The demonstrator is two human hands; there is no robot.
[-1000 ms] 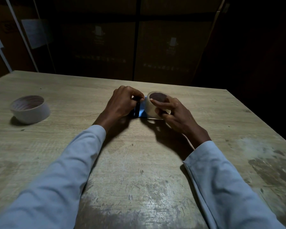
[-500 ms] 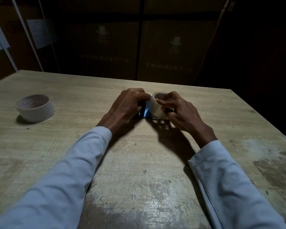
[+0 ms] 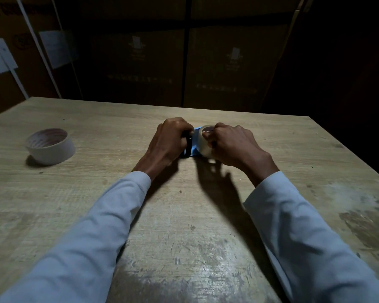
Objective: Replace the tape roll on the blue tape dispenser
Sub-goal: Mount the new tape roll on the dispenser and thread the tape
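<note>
The blue tape dispenser [image 3: 194, 147] rests on the wooden table [image 3: 184, 215] at its middle, mostly hidden between my hands. My left hand [image 3: 170, 139] is closed around its dark left end. A pale tape roll [image 3: 204, 141] sits on the dispenser, tilted, its hollow core facing up. My right hand [image 3: 230, 145] grips that roll from the right, fingers curled over its rim. A second, wider white tape roll [image 3: 49, 146] lies flat on the table at the far left, away from both hands.
Stacked cardboard boxes [image 3: 228, 68] fill the dark background behind the table's far edge. Papers [image 3: 0, 56] hang at the upper left. The table's right edge drops off into darkness.
My right hand has turned over the roll, its fingers now curled tightly over the rim instead of pinching it. The roll's core is more covered. The left hand keeps its hold.
</note>
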